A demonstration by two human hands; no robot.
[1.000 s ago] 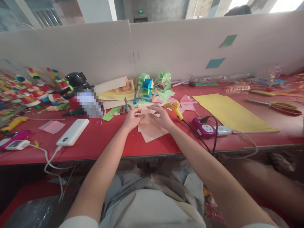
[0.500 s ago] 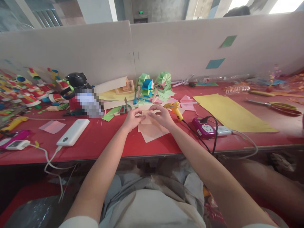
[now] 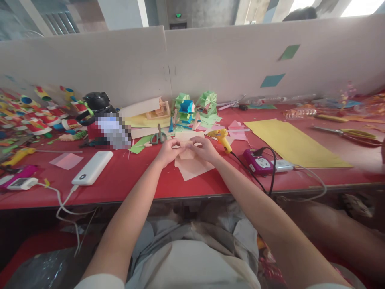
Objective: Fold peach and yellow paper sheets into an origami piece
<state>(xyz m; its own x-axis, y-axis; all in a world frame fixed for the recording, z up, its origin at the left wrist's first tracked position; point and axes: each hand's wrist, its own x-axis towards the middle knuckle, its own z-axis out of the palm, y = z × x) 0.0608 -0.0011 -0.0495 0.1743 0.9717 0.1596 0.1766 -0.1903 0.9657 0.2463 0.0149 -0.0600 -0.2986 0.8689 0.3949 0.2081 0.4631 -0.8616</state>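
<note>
Two hands of mine, left (image 3: 169, 152) and right (image 3: 205, 150), fingertips nearly together, pinched a small peach paper piece (image 3: 186, 144) above peach sheets (image 3: 194, 167).

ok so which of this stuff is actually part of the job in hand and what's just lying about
Seem part of it:
peach paper, pinched by left hand and right hand
larger peach sheet beneath

Seem just lying about, untouched:
yellow glue gun
grey-green scissors
white power bank
large yellow sheet
</note>
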